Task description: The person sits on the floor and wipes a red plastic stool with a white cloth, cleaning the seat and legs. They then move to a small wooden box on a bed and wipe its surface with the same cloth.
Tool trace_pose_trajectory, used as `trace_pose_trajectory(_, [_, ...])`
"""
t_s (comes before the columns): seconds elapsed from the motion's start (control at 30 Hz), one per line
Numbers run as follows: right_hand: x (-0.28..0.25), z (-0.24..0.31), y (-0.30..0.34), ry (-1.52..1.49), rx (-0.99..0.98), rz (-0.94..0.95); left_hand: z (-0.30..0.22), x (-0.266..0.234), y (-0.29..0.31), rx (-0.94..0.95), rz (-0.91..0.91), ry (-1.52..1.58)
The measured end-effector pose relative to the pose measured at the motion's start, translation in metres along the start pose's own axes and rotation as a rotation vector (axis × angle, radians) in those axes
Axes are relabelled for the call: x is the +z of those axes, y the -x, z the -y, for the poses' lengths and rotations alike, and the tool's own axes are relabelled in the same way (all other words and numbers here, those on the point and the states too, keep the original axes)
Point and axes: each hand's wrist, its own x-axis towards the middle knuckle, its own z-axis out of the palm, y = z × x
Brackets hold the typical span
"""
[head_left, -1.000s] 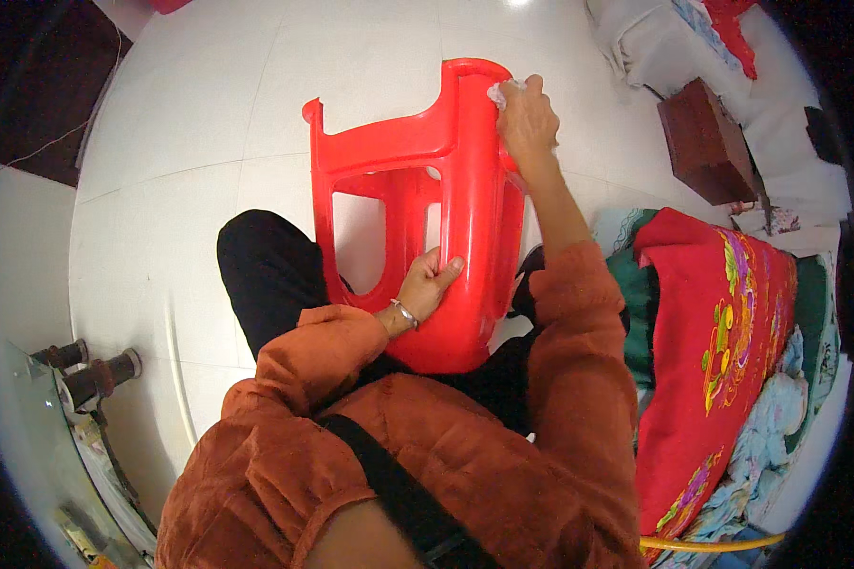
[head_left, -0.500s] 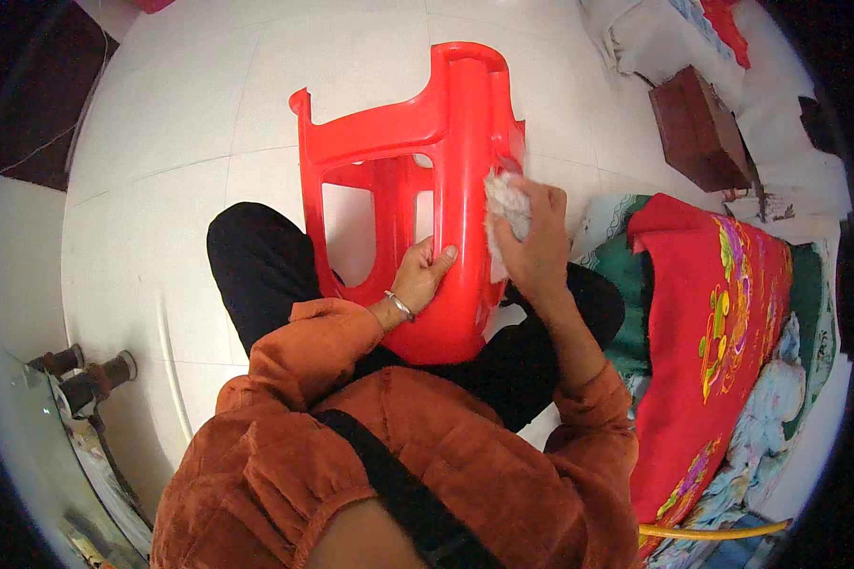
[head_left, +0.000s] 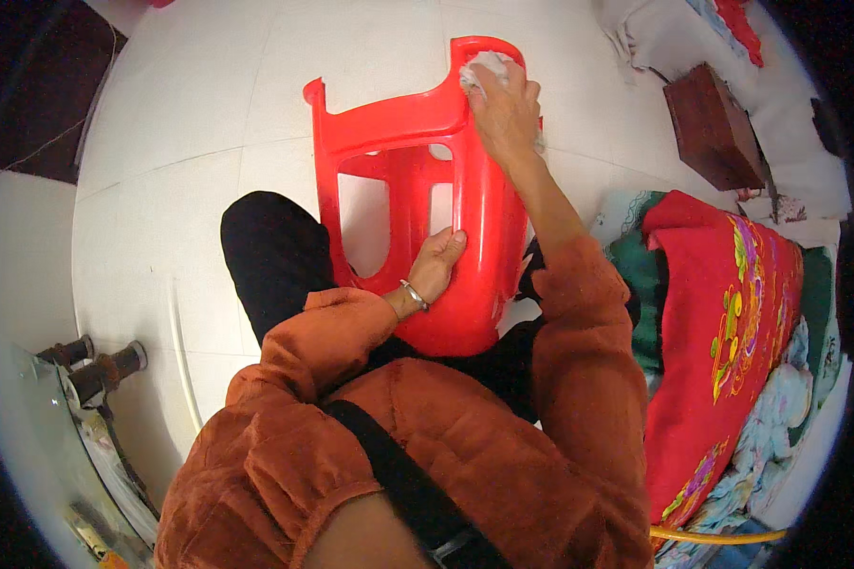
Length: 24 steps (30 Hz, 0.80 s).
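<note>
A red plastic stool [head_left: 485, 284] lies tipped on its side between my legs, its feet pointing away from me. My left hand [head_left: 435, 265] grips the stool's near leg edge, thumb on the outer face and fingers tucked behind it. My right hand [head_left: 505, 114] is closed on a crumpled white cloth [head_left: 489, 68], pressing it against the far end of the stool's right leg. Part of the cloth is hidden under the fingers.
A red floral blanket [head_left: 721, 360] lies over green and light blue fabric on the right. Beyond it sits a brown wooden box [head_left: 714, 127]. At the left stands a glass-topped piece [head_left: 52, 417] with dark round fittings. Pale tiles cover the floor [head_left: 194, 114].
My right hand has slid the cloth forward along the stool's leg, from its right side to the far end. My left hand keeps its hold.
</note>
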Motion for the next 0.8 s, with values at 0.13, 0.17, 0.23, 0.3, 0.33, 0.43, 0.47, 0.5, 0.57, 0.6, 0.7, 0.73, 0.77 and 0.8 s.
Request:
trace_pose_trajectory(0.13, [-0.018, 0.01, 0.052, 0.021, -0.209, 0.097, 0.006, 0.002, 0.001, 0.014, -0.077, 0.187])
trace_pose_trajectory(0.17, [-0.028, 0.013, 0.072, 0.025, -0.258, 0.143, 0.002, 0.002, 0.002, 0.008, -0.095, 0.14])
trace_pose_trajectory(0.23, [-0.052, 0.027, 0.108, 0.016, -0.214, 0.311, -0.004, 0.001, 0.006, -0.008, -0.124, 0.044])
trace_pose_trajectory(0.3, [-0.072, 0.042, 0.134, 0.002, -0.277, 0.384, 0.034, 0.0, -0.002, 0.044, -0.2, 0.166])
trace_pose_trajectory(0.33, [-0.077, 0.044, 0.139, -0.002, -0.302, 0.418, 0.04, 0.0, -0.006, 0.038, -0.212, 0.208])
trace_pose_trajectory(0.43, [-0.07, 0.041, 0.124, 0.05, -0.203, 0.462, 0.049, -0.001, -0.007, -0.04, -0.182, 0.318])
trace_pose_trajectory(0.47, [-0.061, 0.033, 0.113, 0.063, -0.184, 0.344, 0.043, 0.0, -0.005, -0.075, -0.133, 0.36])
trace_pose_trajectory(0.5, [-0.05, 0.02, 0.098, 0.077, -0.156, 0.221, 0.02, 0.003, 0.0, -0.108, -0.038, 0.411])
trace_pose_trajectory(0.57, [-0.032, 0.009, 0.064, 0.095, -0.151, 0.079, 0.008, 0.0, 0.003, -0.116, 0.039, 0.422])
trace_pose_trajectory(0.6, [-0.031, 0.011, 0.061, 0.091, -0.154, 0.082, 0.01, -0.002, 0.001, -0.097, 0.038, 0.388])
trace_pose_trajectory(0.7, [-0.027, 0.018, 0.06, 0.054, -0.162, 0.114, 0.019, 0.004, -0.001, -0.103, -0.118, 0.45])
trace_pose_trajectory(0.73, [-0.029, 0.02, 0.071, 0.031, -0.153, 0.14, 0.022, 0.006, 0.0, -0.118, -0.196, 0.497])
trace_pose_trajectory(0.77, [-0.037, 0.02, 0.083, 0.024, -0.135, 0.164, 0.015, 0.006, 0.001, -0.129, -0.152, 0.518])
trace_pose_trajectory(0.8, [-0.045, 0.023, 0.095, 0.016, -0.121, 0.206, 0.005, 0.004, 0.004, -0.14, -0.107, 0.538])
